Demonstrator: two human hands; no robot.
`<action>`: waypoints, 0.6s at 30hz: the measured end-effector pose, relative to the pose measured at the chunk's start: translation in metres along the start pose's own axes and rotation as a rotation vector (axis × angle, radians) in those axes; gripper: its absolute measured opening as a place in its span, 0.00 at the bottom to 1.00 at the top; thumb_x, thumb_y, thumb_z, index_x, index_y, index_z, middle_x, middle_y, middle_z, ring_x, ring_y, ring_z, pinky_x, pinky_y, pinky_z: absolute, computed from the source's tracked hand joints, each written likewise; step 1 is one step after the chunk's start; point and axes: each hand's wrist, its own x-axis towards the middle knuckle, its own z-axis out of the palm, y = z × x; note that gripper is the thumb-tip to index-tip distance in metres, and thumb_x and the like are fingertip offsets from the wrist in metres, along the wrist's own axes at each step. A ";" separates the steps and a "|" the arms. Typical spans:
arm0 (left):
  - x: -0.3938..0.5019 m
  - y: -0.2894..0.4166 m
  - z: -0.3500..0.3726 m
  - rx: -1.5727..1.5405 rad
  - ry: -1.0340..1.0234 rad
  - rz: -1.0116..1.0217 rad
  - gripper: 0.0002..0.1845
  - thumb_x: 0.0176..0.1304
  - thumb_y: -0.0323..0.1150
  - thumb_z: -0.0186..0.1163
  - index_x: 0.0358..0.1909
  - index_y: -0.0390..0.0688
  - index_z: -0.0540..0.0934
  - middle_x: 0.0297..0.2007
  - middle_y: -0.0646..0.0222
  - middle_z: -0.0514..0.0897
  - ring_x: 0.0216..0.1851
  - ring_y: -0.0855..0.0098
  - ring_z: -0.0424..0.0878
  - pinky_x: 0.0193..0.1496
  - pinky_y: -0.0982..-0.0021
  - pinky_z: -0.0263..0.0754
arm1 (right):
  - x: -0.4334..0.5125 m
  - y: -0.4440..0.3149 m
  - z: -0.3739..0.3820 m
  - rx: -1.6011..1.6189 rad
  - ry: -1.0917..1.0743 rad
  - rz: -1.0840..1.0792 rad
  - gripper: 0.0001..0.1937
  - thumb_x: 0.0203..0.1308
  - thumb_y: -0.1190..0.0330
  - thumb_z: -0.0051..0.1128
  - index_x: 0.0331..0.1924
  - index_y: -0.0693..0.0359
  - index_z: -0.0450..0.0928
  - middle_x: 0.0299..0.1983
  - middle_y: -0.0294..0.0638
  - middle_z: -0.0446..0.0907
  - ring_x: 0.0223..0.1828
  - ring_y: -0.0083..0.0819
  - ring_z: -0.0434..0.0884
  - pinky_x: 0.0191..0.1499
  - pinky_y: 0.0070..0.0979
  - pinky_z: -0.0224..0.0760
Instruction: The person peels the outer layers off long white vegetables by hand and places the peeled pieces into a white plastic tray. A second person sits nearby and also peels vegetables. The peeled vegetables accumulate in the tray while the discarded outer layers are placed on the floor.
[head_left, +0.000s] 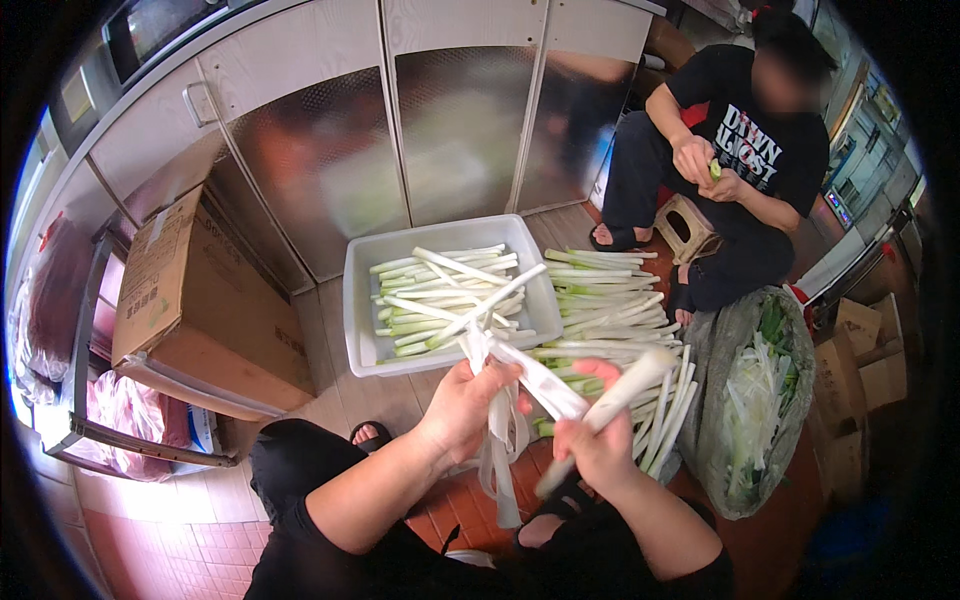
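Note:
My right hand (596, 442) is closed around a thick white leek or scallion stalk (630, 390), which slants up to the right and is slightly blurred. Pale peeled outer layers (502, 435) are pinched in my left hand (469, 405) and hang down below it; a strip stretches across to the stalk in my right hand. Just beyond my hands, a white plastic tub (360, 360) holds many trimmed stalks (442, 300), some lying crosswise. More stalks (600, 300) lie in a spread pile on the floor, right of the tub and partly behind my right hand.
A co-worker (720, 150) sits at the upper right, holding a small green piece in both hands, near a low stool (686, 225). An open woven sack (705, 397) holds leaves and peelings. On the left stand a cardboard box (225, 315) and a metal rack (142, 442). Cabinets (465, 127) line the back.

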 end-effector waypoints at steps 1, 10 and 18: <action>0.001 -0.002 0.000 -0.013 0.027 0.052 0.08 0.60 0.33 0.54 0.38 0.41 0.73 0.30 0.69 0.77 0.29 0.75 0.75 0.35 0.72 0.69 | 0.001 0.000 -0.005 0.108 0.039 0.020 0.26 0.58 0.67 0.57 0.55 0.63 0.55 0.32 0.40 0.76 0.28 0.19 0.74 0.30 0.15 0.67; 0.015 0.026 -0.032 -0.291 0.320 0.498 0.10 0.62 0.34 0.51 0.40 0.39 0.71 0.33 0.69 0.75 0.33 0.73 0.73 0.37 0.72 0.69 | 0.016 -0.008 -0.084 0.320 0.275 -0.002 0.05 0.63 0.71 0.46 0.41 0.60 0.69 0.47 0.47 0.76 0.45 0.35 0.79 0.43 0.29 0.80; 0.008 0.057 -0.061 -0.651 0.271 0.611 0.09 0.67 0.32 0.40 0.31 0.40 0.66 0.24 0.69 0.68 0.27 0.70 0.69 0.48 0.61 0.74 | 0.008 -0.025 -0.135 0.569 0.344 -0.202 0.05 0.62 0.73 0.46 0.42 0.60 0.69 0.45 0.48 0.78 0.39 0.33 0.82 0.40 0.29 0.82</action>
